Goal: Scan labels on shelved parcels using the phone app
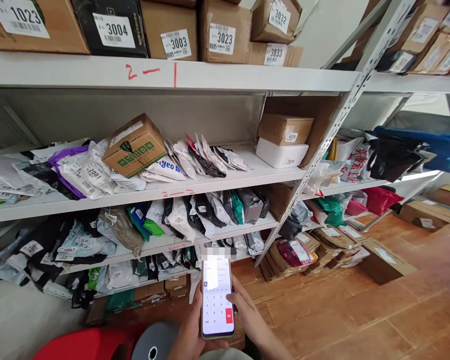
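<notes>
A smartphone [214, 312], held upright at the lower middle, shows a number keypad with a red key at its lower right. My left hand [192, 325] wraps around the phone's left side and lower back. At the other edge, my right hand [245, 307] is closed against the phone, its thumb over the right side of the keypad; whether the thumb touches the glass I cannot tell. Behind the phone, a shelf rack [225, 187] carries numbered parcels, among them a tilted cardboard box [135, 147] lying on plastic mailing bags [92, 172].
Labelled boxes [225, 35] line the top shelf. A white box [281, 152] sits under a brown one by the perforated upright [324, 145]. Cartons [386, 260] stand on the wooden floor at right. A red object [86, 345] and grey disc [155, 342] are at lower left.
</notes>
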### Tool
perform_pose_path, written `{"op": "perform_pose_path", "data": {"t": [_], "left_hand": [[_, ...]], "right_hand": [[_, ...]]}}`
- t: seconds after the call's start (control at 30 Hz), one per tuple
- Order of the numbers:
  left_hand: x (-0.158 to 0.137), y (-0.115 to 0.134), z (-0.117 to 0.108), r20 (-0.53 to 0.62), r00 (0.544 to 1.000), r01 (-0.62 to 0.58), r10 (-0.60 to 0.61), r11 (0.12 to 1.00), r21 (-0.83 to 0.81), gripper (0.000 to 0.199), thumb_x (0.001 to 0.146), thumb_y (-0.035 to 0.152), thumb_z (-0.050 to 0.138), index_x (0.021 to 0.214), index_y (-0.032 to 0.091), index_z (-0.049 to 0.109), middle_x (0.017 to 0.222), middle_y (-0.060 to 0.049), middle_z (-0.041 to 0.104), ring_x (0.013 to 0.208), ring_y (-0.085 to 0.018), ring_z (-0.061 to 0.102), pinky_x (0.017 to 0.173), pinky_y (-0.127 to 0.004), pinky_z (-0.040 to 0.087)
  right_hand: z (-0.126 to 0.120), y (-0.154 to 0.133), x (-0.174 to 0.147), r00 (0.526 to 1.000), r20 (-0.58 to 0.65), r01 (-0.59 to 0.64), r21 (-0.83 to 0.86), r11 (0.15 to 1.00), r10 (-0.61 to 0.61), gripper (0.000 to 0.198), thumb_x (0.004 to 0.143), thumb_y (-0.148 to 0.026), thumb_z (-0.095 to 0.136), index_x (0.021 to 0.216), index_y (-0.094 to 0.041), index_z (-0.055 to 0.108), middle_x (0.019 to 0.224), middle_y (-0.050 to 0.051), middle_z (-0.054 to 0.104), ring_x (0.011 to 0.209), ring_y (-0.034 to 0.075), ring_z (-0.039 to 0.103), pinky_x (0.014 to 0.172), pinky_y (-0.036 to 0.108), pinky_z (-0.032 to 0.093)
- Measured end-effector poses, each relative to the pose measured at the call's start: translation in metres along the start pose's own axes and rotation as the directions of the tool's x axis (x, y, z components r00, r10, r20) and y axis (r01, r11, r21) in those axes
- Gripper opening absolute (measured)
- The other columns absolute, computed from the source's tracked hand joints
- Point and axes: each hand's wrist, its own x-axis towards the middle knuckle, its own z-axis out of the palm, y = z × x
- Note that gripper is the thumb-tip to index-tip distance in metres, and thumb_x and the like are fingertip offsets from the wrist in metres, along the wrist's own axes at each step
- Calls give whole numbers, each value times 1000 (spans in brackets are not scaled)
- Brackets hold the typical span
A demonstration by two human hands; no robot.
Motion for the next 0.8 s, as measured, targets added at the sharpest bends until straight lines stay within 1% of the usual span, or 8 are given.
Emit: {"op": "perform_pose_path", "data": {"t": [0.17, 0.27, 0.37, 0.47, 0.57, 0.63, 0.73, 0.8], "left_hand": [[-2, -1, 11, -148, 989, 25, -9, 994, 110, 76, 82, 61, 49, 146, 40, 14, 151, -2, 33, 131, -33, 39, 50, -27, 54], [0, -5, 10, -157, 987, 37, -19, 993, 111, 80, 80, 60, 53, 146, 40, 12, 154, -1, 26, 131, -34, 39, 54, -27, 55], [7, -12, 3, -153, 987, -37, 57, 991, 132, 86, 79, 55, 58, 147, 37, 8, 157, 3, 16, 137, -33, 30, 61, -29, 57], [11, -19, 1, -141, 985, -73, 95, 986, 151, 96, 76, 55, 63, 148, 32, 4, 157, 1, 13, 138, -33, 27, 59, -27, 56], [9, -21, 3, -107, 990, -73, 88, 988, 140, 92, 77, 57, 60, 147, 36, 4, 156, -1, 18, 131, -35, 38, 50, -26, 54], [6, -20, 5, -94, 992, -70, 84, 987, 146, 86, 80, 58, 55, 147, 37, 6, 153, -5, 29, 122, -35, 48, 49, -28, 54], [3, -15, 9, -106, 994, -20, 39, 985, 173, 80, 82, 60, 50, 147, 32, 12, 140, -12, 47, 105, -31, 59, 55, -31, 55], [2, -13, 13, -81, 996, -18, 28, 991, 130, 78, 83, 60, 50, 146, 31, 16, 134, -13, 51, 100, -30, 61, 55, -30, 54]], "right_hand": [[2, -9, -5, 1000, -10, -14, 0, 1000, 14, 47, 67, -35, 56, 111, -22, 65, 101, 3, 68, 94, 30, 55, 81, 38, 40], [10, -9, -4, 999, -43, 0, 25, 1000, 1, 43, 69, -43, 64, 106, -21, 64, 98, 4, 69, 87, 29, 58, 79, 38, 42], [17, -2, 1, 990, -142, 7, 58, 998, 1, 52, 67, -59, 71, 101, -21, 61, 98, 8, 69, 83, 29, 59, 72, 38, 44], [18, 9, 3, 977, -211, 31, 33, 999, -24, 54, 68, -61, 73, 100, -20, 59, 101, 10, 69, 79, 28, 60, 67, 37, 44], [10, 15, -1, 984, -175, 11, 127, 992, 12, 45, 71, -52, 69, 101, -20, 59, 98, 7, 70, 74, 26, 60, 65, 36, 44], [4, 12, -5, 995, -102, 2, 155, 988, 14, 39, 71, -41, 63, 103, -20, 60, 97, 5, 70, 80, 27, 60, 69, 36, 44], [-2, 1, -11, 1000, -21, 22, 70, 997, -20, 41, 68, -30, 55, 107, -21, 63, 99, 3, 69, 89, 27, 58, 76, 35, 43], [-4, -4, -14, 1000, -12, 25, 46, 999, -25, 41, 68, -28, 53, 107, -22, 64, 99, 2, 68, 89, 27, 57, 77, 35, 42]]}}
